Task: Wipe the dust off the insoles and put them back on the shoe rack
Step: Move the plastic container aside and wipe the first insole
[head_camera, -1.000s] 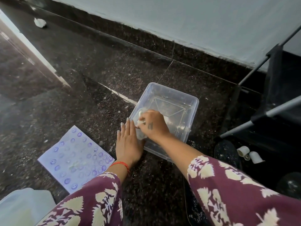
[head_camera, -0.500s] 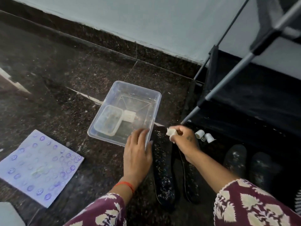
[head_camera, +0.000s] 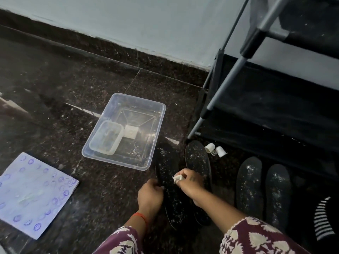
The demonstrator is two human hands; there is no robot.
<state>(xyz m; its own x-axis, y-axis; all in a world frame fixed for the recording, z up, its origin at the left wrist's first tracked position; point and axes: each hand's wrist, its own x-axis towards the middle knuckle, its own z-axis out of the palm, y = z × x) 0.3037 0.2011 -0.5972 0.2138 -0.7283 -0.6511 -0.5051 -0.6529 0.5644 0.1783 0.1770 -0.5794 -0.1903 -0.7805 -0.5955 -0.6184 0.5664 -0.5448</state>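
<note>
Several black insoles speckled with white dust lie on the dark floor. The leftmost insole (head_camera: 169, 182) runs under both my hands. A second insole (head_camera: 197, 160) lies just right of it, and two more insoles (head_camera: 249, 186) (head_camera: 278, 195) lie further right. My right hand (head_camera: 189, 182) is closed on a small white wipe (head_camera: 177, 178) above the leftmost insole. My left hand (head_camera: 150, 196) pinches that insole's left edge. The black shoe rack (head_camera: 236, 70) with grey poles stands at the right.
A clear plastic tub (head_camera: 157, 129) holding a smaller container (head_camera: 106, 137) and a white pad (head_camera: 130, 132) sits just beyond the insoles. A patterned purple cloth (head_camera: 33, 195) lies at left. Two small white caps (head_camera: 215, 150) rest by the rack's foot. A striped item (head_camera: 323, 219) is at far right.
My right hand came out of the tub with the wipe and moved to the leftmost insole. My left hand left the tub's edge and took the insole's edge. The view swung right.
</note>
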